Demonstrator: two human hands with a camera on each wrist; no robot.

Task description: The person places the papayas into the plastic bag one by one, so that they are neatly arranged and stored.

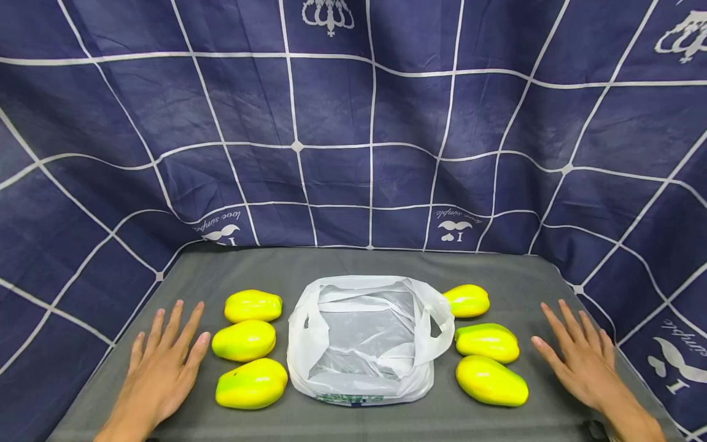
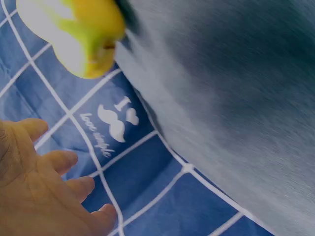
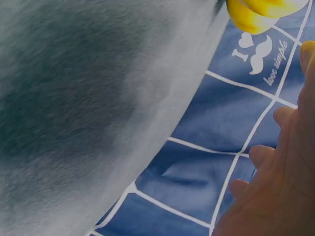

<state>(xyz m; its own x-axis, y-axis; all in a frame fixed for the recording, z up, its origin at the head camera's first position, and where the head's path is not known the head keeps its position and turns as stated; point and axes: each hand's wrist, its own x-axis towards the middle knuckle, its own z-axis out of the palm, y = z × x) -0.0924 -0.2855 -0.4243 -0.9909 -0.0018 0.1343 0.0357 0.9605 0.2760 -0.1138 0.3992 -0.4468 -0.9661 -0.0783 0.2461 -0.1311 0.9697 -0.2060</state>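
Both hands lie flat with fingers spread, holding nothing — the left hand point(image 1: 162, 362) beside three mangoes point(image 1: 246, 341), the right hand point(image 1: 580, 359) beside three more point(image 1: 486, 344) — so the open bag point(image 1: 361, 341) sits between the rows, apparently within easy reach of both.

Head view: bright, even light is falling from above; soft glare is showing on the yellow fruits point(image 1: 251, 305) and the plastic bag point(image 1: 361, 341); shadows are lying faint. Backdrop grid point(image 1: 331, 147) is bowing toward the edges. Both wrist views: dimmer, the bench point(image 2: 236, 98) streaking with blur, hands point(image 3: 280, 182) sitting out of focus.
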